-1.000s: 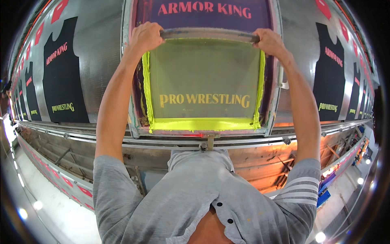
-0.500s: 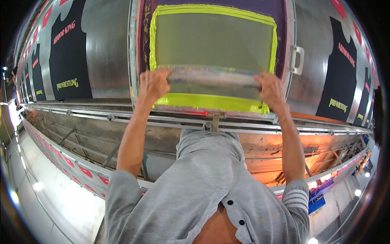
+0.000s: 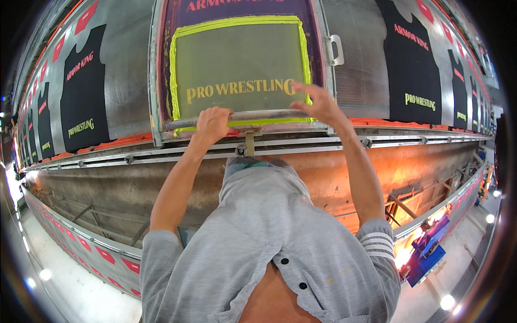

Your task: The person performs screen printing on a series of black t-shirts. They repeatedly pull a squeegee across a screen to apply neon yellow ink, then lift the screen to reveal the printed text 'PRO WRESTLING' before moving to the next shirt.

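Observation:
A screen-printing frame (image 3: 162,59) lies in front of me, its mesh (image 3: 239,59) bordered with bright yellow-green ink. Yellowish lettering shows through the lower mesh. Along the near edge of the mesh rests a long squeegee (image 3: 258,114), with yellow-green ink beneath it. Closed around its bar, left of the middle, is my left hand (image 3: 212,125). At the right end, my right hand (image 3: 319,106) has its fingers spread above the squeegee and the frame's right side. Its palm side is hidden, and it no longer grips the bar.
Black sleeveless shirts (image 3: 86,86) with pink and yellow-green prints lie on the metal table (image 3: 126,64) both sides. A white handle (image 3: 337,50) juts from the frame's right side. A metal rail (image 3: 301,145) runs along the near edge, and an orange glow (image 3: 344,199) lights the space below.
The squeegee has come toward me to the near edge of the mesh. My right hand has loosened from it and spread its fingers. The lettering now shows through the mesh.

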Motion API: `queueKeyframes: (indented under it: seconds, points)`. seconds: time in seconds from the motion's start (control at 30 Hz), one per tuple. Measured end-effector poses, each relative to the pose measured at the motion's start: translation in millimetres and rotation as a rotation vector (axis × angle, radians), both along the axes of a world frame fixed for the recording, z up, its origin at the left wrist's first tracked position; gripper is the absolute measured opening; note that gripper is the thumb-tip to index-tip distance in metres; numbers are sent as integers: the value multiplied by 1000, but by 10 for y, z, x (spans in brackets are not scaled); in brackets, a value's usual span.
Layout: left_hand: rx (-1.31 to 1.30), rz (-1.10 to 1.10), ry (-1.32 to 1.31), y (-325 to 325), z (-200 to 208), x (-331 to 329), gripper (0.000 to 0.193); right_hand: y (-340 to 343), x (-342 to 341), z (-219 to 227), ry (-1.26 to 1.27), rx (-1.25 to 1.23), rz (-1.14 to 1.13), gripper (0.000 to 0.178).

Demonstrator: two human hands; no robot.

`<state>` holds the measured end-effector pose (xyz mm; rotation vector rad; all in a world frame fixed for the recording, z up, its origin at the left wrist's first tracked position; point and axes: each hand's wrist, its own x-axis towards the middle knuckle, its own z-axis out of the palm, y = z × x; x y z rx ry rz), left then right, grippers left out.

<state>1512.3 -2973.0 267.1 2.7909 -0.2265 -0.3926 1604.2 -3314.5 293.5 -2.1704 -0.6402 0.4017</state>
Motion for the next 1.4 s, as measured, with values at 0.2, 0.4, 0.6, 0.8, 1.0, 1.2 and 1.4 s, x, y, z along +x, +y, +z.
queueKeyframes:
  seconds: [0.2, 0.4, 0.6, 0.8, 1.0, 1.2, 1.4]
  points:
    - [152, 16, 378, -37, -191, 547, 30, -714, 628, -189, 89, 23, -557, 52]
    - [163, -184, 874, -45, -468, 1290, 42, -794, 1203, -904, -278, -272, -740, 65]
    - [46, -421, 899, 377, -359, 2125, 40, -628, 1884, -1152, 6, -257, -845, 68]
    - [126, -159, 274, 594, 42, 3338, 23, -639, 2142, -856, 343, -3, -969, 36]
    - [20, -22, -77, 597, 111, 3360, 29, -601, 2126, -535, 371, 156, -960, 31]
    - [-29, 94, -236, 323, -153, 1980, 27, -621, 2163, -431, 365, 211, -896, 36]
    - [-177, 143, -344, -236, -191, -6, 43, -627, 2176, -433, 355, 199, -870, 47]
